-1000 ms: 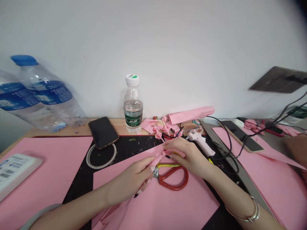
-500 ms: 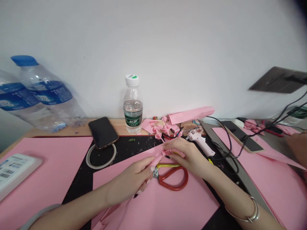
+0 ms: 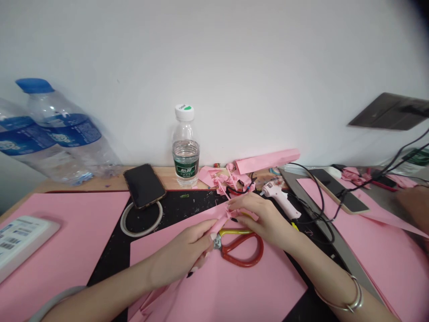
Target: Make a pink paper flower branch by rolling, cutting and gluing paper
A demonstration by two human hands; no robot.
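While the left hand (image 3: pixel 187 248) grips the rolled paper (image 3: pixel 219 223) and the right hand (image 3: pixel 263 217) pinches its end, light pressure (no crushing) seems wisest.

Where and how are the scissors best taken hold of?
Probably by the near curve of the red handle, pinched from the near side: the loop lies low over the pink sheet, exposed there, while the left hand hides the blade end and the right hand crowds the yellow handle.
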